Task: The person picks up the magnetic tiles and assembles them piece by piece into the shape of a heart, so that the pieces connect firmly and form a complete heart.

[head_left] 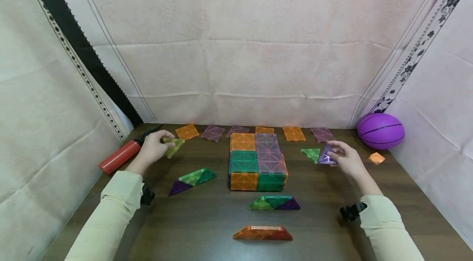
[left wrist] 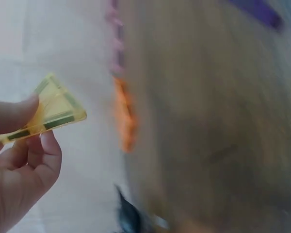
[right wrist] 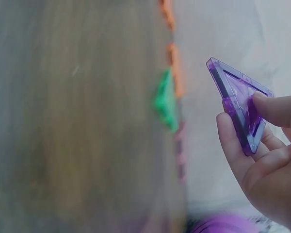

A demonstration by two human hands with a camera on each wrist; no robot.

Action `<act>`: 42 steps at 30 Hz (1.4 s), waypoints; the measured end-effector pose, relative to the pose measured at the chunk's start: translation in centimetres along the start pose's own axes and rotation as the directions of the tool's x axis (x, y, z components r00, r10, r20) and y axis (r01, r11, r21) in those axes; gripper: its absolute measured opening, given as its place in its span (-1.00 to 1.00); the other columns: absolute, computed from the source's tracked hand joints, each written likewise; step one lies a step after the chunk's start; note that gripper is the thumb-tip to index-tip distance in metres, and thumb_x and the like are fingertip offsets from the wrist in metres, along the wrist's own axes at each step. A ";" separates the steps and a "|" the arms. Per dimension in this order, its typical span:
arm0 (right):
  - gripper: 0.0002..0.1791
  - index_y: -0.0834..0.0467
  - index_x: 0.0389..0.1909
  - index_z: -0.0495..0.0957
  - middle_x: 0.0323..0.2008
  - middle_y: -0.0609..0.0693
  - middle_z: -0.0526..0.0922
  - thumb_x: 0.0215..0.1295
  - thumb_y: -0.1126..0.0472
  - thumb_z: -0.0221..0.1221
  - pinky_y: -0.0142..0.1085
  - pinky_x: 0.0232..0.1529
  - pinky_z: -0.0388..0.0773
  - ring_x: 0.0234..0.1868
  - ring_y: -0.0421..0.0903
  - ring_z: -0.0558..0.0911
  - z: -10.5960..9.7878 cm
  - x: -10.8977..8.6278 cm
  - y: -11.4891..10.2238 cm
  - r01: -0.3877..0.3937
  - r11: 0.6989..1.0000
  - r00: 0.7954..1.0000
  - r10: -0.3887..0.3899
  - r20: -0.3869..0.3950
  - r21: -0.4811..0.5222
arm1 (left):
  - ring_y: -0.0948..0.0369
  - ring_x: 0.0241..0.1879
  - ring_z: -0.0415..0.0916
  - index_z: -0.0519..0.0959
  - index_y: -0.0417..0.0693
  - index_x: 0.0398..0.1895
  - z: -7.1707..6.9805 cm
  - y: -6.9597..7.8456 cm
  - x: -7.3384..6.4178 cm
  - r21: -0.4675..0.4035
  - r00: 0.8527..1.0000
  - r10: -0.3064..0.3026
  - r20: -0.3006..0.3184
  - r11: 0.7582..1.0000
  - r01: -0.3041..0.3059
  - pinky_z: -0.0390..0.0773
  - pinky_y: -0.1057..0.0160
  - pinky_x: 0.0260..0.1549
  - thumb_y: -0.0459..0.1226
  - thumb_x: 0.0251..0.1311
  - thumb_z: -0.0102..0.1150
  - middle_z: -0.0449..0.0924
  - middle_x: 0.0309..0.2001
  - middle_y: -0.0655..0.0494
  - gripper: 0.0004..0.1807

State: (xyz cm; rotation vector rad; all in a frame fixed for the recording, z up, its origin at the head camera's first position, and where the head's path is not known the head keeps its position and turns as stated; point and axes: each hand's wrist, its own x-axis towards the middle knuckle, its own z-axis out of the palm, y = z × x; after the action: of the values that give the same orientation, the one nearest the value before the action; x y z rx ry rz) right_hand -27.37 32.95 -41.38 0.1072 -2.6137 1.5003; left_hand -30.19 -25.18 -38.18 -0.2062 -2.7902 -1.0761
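My left hand (head_left: 152, 149) pinches a translucent yellow triangular magnetic tile (left wrist: 60, 108) between thumb and fingers, at the left rear of the table. On the other side my right hand (head_left: 347, 160) grips a purple triangular magnetic tile (right wrist: 237, 104) the same way. A green triangular tile (head_left: 310, 154) lies just left of that purple one. Between the hands stands a box of square magnetic tiles (head_left: 244, 160), with orange, green and purple panels on its top and front.
Orange and purple square tiles (head_left: 293, 133) line the table's rear edge. Joined triangle strips (head_left: 192, 179) stand left of and before the box; an orange-red strip (head_left: 262, 233) is nearest. A red cylinder with a black end (head_left: 120, 157) lies left, a purple ball (head_left: 380, 131) right.
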 end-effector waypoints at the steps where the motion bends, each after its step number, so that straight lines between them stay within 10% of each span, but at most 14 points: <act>1: -0.56 0.39 0.24 0.32 -0.21 0.25 0.53 0.37 0.40 0.08 -0.21 -0.29 0.65 -0.34 -0.27 0.58 0.1 -0.1 -0.6 0.024 1.000 1.000 -0.024 -0.004 -0.006 | 0.13 -0.46 0.35 0.56 -0.25 -0.07 -0.2 0.9 -0.2 -0.023 1.000 0.003 -0.022 1.000 -0.003 0.40 0.23 -0.52 -0.33 0.23 0.24 0.58 -0.21 -0.20 -0.75; 7: -0.59 0.29 0.17 0.45 -0.19 0.10 0.60 0.35 0.27 0.17 -0.52 -0.27 0.50 -0.15 -0.25 0.62 1.1 -1.2 -4.5 0.152 0.980 0.987 -0.158 -0.031 -0.132 | 0.16 -0.41 0.37 0.57 -0.23 -0.04 -0.3 5.8 -1.8 -0.206 0.996 -0.003 -0.085 0.978 -0.014 0.41 0.30 -0.51 -0.30 0.21 0.27 0.60 -0.13 -0.17 -0.72; 18: -0.62 0.22 0.16 0.51 -0.14 0.15 0.60 0.34 0.26 0.19 -0.36 -0.35 0.54 -0.29 -0.32 0.57 5.0 -4.4 -11.7 0.285 0.958 0.957 -0.283 0.069 -0.024 | 0.28 -0.47 0.45 0.58 -0.26 0.06 2.2 12.5 -6.4 -0.424 0.990 0.130 0.053 0.900 -0.096 0.53 0.31 -0.50 -0.37 0.18 0.28 0.61 -0.06 -0.16 -0.64; 26: -0.62 0.20 0.14 0.55 -0.15 0.10 0.67 0.30 0.29 0.21 -0.34 -0.42 0.52 -0.38 -0.22 0.57 7.2 -6.5 -14.1 0.351 0.936 0.925 -0.351 0.147 0.025 | 0.17 -0.12 0.51 0.60 -0.26 0.03 3.9 14.1 -8.8 -0.503 0.958 0.243 0.152 0.854 -0.136 0.57 0.31 -0.32 -0.38 0.22 0.23 0.60 -0.04 -0.13 -0.70; 32: -0.63 0.25 0.12 0.55 -0.09 0.11 0.69 0.30 0.31 0.20 -0.34 -0.49 0.50 -0.44 -0.17 0.57 8.5 -7.9 -15.4 0.376 0.919 0.888 -0.394 0.236 0.116 | 0.19 -0.13 0.54 0.53 -0.34 0.00 5.3 15.0 -10.1 -0.596 0.931 0.284 0.228 0.797 -0.097 0.61 0.25 -0.25 -0.41 0.26 0.16 0.58 -0.07 -0.17 -0.73; 42: -0.67 0.27 0.07 0.58 -0.11 0.09 0.69 0.30 0.32 0.20 -0.37 -0.55 0.47 -0.48 -0.27 0.52 10.4 -9.7 -16.2 0.414 0.893 0.841 -0.449 0.301 0.177 | 0.26 -0.25 0.46 0.48 -0.34 -0.05 7.4 15.7 -11.6 -0.625 0.909 0.337 0.244 0.771 -0.118 0.53 0.36 -0.31 -0.42 0.25 0.17 0.52 -0.15 -0.13 -0.76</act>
State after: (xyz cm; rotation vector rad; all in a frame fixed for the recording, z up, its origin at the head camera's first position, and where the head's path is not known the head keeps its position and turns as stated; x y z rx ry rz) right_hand -16.56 15.79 -34.07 0.9784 -2.4924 1.5497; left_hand -16.59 -9.54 -35.42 -0.8655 -2.4714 -1.9857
